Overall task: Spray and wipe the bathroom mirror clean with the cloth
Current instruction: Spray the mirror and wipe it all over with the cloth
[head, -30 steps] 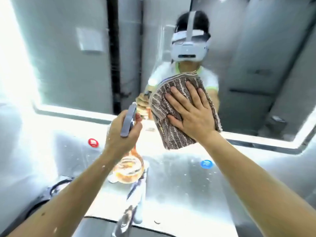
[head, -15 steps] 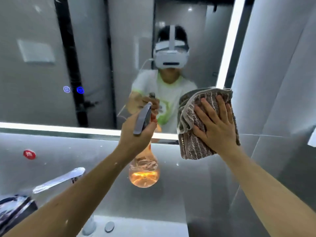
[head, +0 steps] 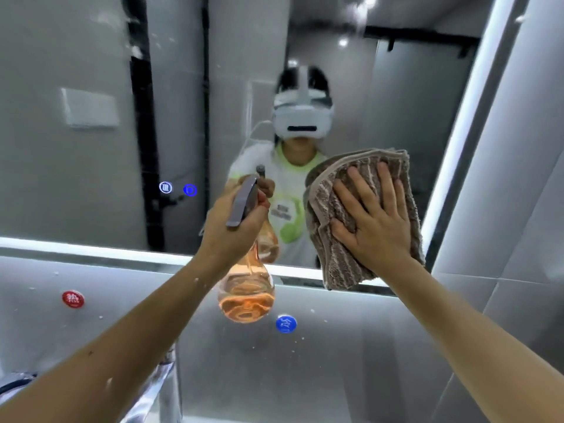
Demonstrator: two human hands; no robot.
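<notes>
The bathroom mirror (head: 91, 178) fills the upper view, edged by a lit strip along its bottom and right side. My right hand (head: 374, 218) lies flat, fingers spread, pressing a folded brown striped cloth (head: 329, 248) against the mirror's lower right corner. My left hand (head: 233, 230) is closed around the neck of a spray bottle (head: 247, 297), a clear round flask of orange liquid with a grey trigger head (head: 242, 203), held up just in front of the glass beside the cloth.
Below the mirror is a grey tiled wall with a red hot-water sticker (head: 73, 299) and a blue cold-water sticker (head: 286, 324). A chrome faucet (head: 161, 389) stands at the bottom centre. Two glowing touch icons (head: 178, 188) sit on the mirror. A tiled side wall (head: 518, 209) closes the right.
The view has tilted up and shifted, showing more mirror. The cloth under my right hand has travelled from mid-glass to the lower right corner. The bottle stays raised in my left hand.
</notes>
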